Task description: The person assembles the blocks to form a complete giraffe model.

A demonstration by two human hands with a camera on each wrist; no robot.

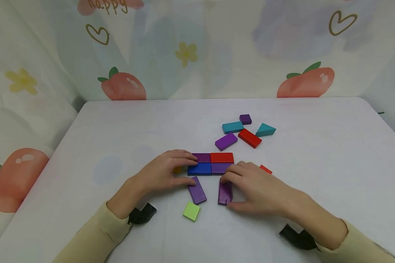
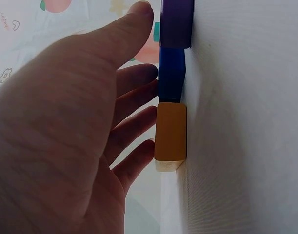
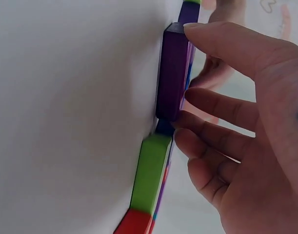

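Observation:
In the head view my right hand (image 1: 258, 190) pinches a dark purple block (image 1: 225, 193) lengthwise, thumb at the near end and index finger at the far end. The right wrist view shows this purple block (image 3: 173, 73) between those fingertips, standing by the table surface. My left hand (image 1: 162, 171) has its fingers spread loosely at the left end of a two-row group: purple (image 1: 201, 157), red (image 1: 222, 157), blue (image 1: 199, 169) and purple (image 1: 219, 168) blocks. Its thumb tip meets a tilted purple block (image 1: 198, 193). An orange block (image 2: 170, 131), largely hidden from the head view, lies beneath its fingers.
A lime green square block (image 1: 191, 211) lies nearest the front. Behind the group lie loose teal (image 1: 232, 127), purple (image 1: 226, 141) and red (image 1: 249, 138) blocks, a teal triangle (image 1: 266, 130) and a small dark purple block (image 1: 245, 119). Green (image 3: 151, 170) and red (image 3: 134, 222) blocks sit by the right hand.

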